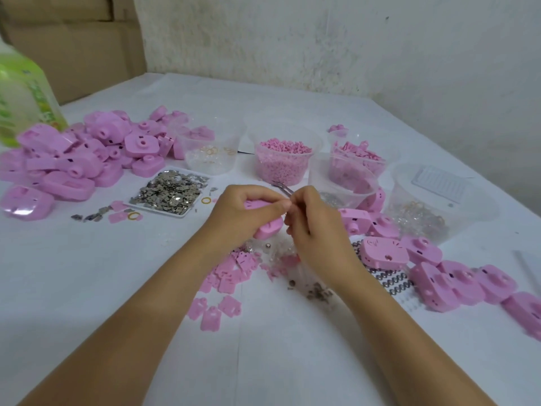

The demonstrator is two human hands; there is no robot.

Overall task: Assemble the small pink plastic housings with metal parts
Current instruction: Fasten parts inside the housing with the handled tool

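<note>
soft, even, dim-ish light with faint shadows; wide-angle bending at edges, green bottle (25, 95) blurred.

Near-left table (87, 288) is bare cloth, an open lane for my left arm. Far left is blocked by a heap of pink housings (73, 159), green bottle (23, 92) behind it. Metal-parts tray (172, 191) lies just beyond my left hand (243, 212), which grips a housing (268, 230); my right hand (316, 230) pinches tweezers (281, 188). Ahead, a row of tubs (282, 162) walls off the far table. Right side is crowded: finished housings (439, 271), spring sheet (392, 281). Under my wrists are loose flat pink pieces (225, 273) and metal bits (317, 291). Bare cloth runs behind the tubs to the wall (322, 39).
</note>
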